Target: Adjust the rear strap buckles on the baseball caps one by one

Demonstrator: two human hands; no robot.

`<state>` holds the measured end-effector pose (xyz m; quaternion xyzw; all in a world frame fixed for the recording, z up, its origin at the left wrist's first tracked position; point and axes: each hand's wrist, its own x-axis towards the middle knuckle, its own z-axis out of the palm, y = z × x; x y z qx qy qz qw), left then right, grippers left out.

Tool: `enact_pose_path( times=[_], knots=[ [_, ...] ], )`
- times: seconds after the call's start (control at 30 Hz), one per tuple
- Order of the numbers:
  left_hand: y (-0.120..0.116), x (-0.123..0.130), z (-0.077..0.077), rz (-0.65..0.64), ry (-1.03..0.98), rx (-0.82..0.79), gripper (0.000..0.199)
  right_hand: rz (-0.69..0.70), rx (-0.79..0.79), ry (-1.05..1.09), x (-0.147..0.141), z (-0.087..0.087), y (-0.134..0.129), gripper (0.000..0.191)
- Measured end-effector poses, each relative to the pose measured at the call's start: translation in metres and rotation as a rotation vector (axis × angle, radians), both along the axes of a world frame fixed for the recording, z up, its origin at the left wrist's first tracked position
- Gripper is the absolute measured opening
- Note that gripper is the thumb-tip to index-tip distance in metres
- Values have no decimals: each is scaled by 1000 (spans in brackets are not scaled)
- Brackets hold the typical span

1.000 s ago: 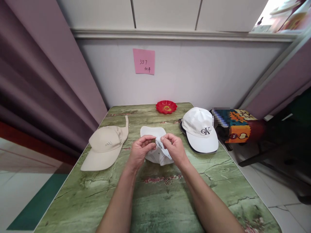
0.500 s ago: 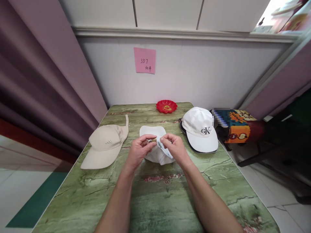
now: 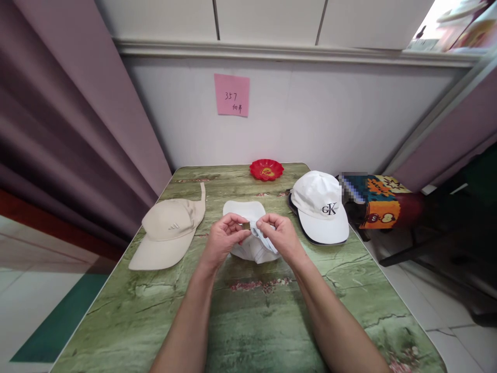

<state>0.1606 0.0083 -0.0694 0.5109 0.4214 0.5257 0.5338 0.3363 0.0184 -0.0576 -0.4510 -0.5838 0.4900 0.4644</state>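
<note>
A white cap (image 3: 244, 211) lies at the middle of the green marbled table (image 3: 252, 316), its brim pointing away from me. My left hand (image 3: 224, 239) pinches a small metal buckle on the cap's back strap. My right hand (image 3: 280, 237) grips the pale strap (image 3: 259, 234) just right of the buckle. Both hands hover over the rear of the cap and hide most of its crown. A beige cap (image 3: 169, 233) rests to the left with its strap sticking up. To the right lies a white cap (image 3: 320, 207) with a black logo, on top of a dark cap.
A small red dish (image 3: 266, 170) sits at the table's far edge by the wall. A pink note (image 3: 232, 95) is stuck on the wall. Purple curtains hang on the left. A colourful stool or box (image 3: 375, 203) stands just right of the table.
Both hands stay on the strap and buckle; the fingers have shifted slightly, with the buckle now more visible between them. The caps have not moved.
</note>
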Motion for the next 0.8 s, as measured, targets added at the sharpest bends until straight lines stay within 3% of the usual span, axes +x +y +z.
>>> enact_pose_path(
  times=[0.4, 0.8],
  knots=[
    [-4, 1, 5, -15, -26, 16, 33, 33, 57, -119, 6, 3, -1, 23],
    [-5, 3, 6, 4, -6, 21, 31, -35, 162, -222, 8, 8, -4, 21]
  ],
)
